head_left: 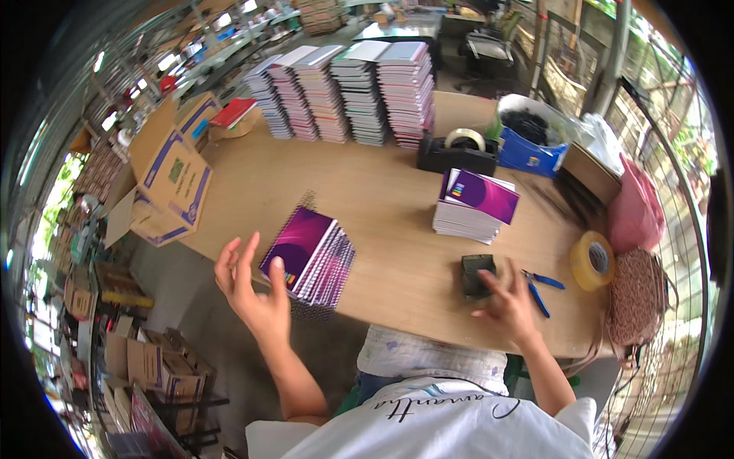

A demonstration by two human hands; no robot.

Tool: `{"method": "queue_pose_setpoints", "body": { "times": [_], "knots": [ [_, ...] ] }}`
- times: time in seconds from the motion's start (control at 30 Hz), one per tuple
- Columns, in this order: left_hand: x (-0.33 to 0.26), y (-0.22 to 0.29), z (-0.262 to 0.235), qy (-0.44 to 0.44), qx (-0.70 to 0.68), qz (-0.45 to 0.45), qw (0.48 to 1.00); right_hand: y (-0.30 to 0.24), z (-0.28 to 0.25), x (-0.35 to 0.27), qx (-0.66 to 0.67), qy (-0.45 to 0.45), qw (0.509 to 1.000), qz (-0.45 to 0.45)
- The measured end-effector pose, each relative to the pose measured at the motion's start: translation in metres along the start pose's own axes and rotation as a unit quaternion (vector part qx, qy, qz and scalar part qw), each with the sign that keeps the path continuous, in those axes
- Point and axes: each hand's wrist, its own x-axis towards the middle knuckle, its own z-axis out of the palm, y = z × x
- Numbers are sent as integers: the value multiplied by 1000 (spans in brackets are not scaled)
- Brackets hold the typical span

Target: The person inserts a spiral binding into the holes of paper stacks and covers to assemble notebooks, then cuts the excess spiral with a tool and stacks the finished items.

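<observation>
My left hand (258,292) is raised with its fingers spread and nothing in it, at the left side of a stack of purple spiral notebooks (300,243). That stack leans near the front edge of the table, its wire bindings showing. My right hand (508,306), slightly blurred, has its fingers apart over the table. Its fingertips are at the side of a small dark block (475,274); whether they touch it I cannot tell. Blue-handled pliers (541,292) lie just right of that hand. Beyond the block sits a pile of purple-covered booklets (475,205) with white pages.
Several tall notebook stacks (405,92) line the far side of the table (382,206). A black tape dispenser (459,157), a blue bin (535,153) and a yellowish tape roll (592,260) stand on the right. An open cardboard box (170,183) is at the left.
</observation>
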Motion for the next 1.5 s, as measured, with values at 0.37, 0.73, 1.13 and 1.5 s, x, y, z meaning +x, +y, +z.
{"method": "queue_pose_setpoints", "body": {
  "times": [0.37, 0.73, 1.13, 1.5],
  "knots": [
    [-5, 127, 228, -394, -201, 360, 821, 89, -31, -17, -114, 113, 987, 21],
    [51, 44, 343, -638, -278, -134, 706, 40, -46, 14, 4, 149, 987, 59],
    [51, 52, 322, -465, -304, -170, 814, 146, -37, 153, -33, 202, 967, 152],
    [-96, 44, 145, -326, -302, -4, 896, 180, 11, 191, -296, 120, 940, 119]
  ]
}}
